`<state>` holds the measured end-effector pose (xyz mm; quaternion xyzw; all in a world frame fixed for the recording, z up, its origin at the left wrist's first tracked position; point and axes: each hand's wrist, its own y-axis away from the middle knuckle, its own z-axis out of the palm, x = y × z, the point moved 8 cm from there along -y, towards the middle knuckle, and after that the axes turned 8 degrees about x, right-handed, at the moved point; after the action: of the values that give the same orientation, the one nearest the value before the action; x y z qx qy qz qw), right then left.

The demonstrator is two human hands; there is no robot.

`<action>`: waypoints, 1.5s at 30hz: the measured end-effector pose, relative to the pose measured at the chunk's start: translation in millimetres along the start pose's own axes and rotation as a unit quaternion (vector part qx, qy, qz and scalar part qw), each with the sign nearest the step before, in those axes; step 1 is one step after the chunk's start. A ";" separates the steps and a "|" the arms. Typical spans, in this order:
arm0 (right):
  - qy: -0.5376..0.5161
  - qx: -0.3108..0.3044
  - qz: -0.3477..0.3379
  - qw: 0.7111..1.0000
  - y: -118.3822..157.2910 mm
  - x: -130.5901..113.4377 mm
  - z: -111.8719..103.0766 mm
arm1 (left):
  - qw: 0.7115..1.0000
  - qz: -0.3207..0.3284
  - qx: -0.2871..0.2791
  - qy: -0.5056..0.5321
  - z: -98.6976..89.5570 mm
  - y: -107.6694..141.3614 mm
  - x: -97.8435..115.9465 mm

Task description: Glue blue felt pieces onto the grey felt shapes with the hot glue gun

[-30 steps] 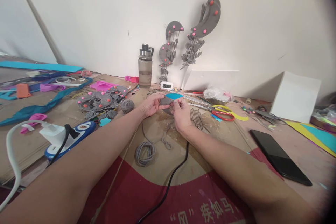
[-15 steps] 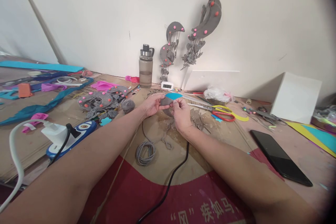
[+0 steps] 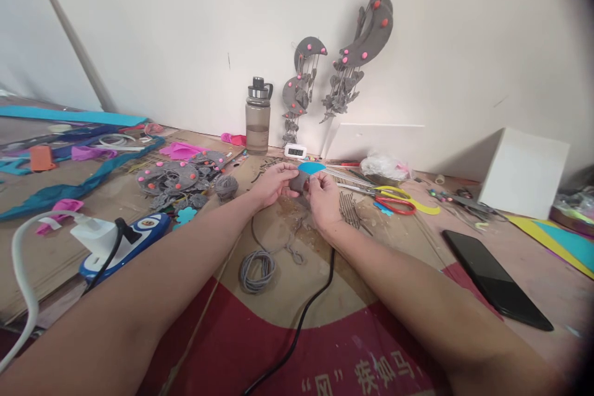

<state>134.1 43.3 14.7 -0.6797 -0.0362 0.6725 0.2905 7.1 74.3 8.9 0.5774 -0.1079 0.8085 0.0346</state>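
Both of my hands are held together over the cardboard, pinching a small flat piece (image 3: 301,182) that is grey below with a bright blue curved part on top. My left hand (image 3: 277,184) grips its left side, thumb on the upper edge and fingers beneath. On the right side, the fingertips of my right hand (image 3: 325,195) are closed on the piece. Fingers partly cover it, so its full outline is hidden. Below hangs a grey cord, ending in a loose coil (image 3: 257,271) on the cardboard. A ball of grey yarn (image 3: 226,186) lies left of my left hand.
Scissors (image 3: 394,199) lie right of my hands, a black phone (image 3: 494,278) further right. Behind stand a water bottle (image 3: 258,117) and a small clock (image 3: 295,150). Grey crescent ornaments (image 3: 371,37) hang on the white wall. A power strip (image 3: 139,238) and a black cable (image 3: 306,312) lie nearby.
The piece has shifted slightly right and tilted more upright, showing more of its grey face. My left hand's fingers have loosened a little and my right hand has moved slightly right.
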 end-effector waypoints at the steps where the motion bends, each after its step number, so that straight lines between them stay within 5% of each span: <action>1: 0.001 0.012 0.004 1.000 -1.0 -0.2 -2.6 | 0.998 0.032 0.029 -0.039 -2.0 0.2 3.5; 5: 0.014 0.030 0.001 0.999 -3.8 -6.9 -8.1 | 0.939 0.208 0.149 -0.230 -3.1 12.5 33.5; 8: 0.020 0.026 -0.011 0.999 -3.8 -14.9 -8.9 | 0.876 0.320 0.145 -0.331 13.6 28.2 52.9; 12: 0.031 0.021 -0.033 0.999 -1.2 -25.9 -8.9 | 0.849 0.343 0.123 -0.383 26.1 35.9 55.9; 25: 0.026 -0.013 -0.052 0.998 -0.6 -27.4 -3.8 | 0.946 0.232 0.117 -0.195 16.4 15.4 33.1; 45: 0.039 0.001 -0.023 0.999 -5.4 -18.8 -6.6 | 0.965 0.211 0.124 -0.094 12.5 10.9 38.8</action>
<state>140.4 37.2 33.3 -0.7039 -0.0397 0.6391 0.3072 3.8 58.4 47.8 0.6150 -0.1287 0.7464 -0.2192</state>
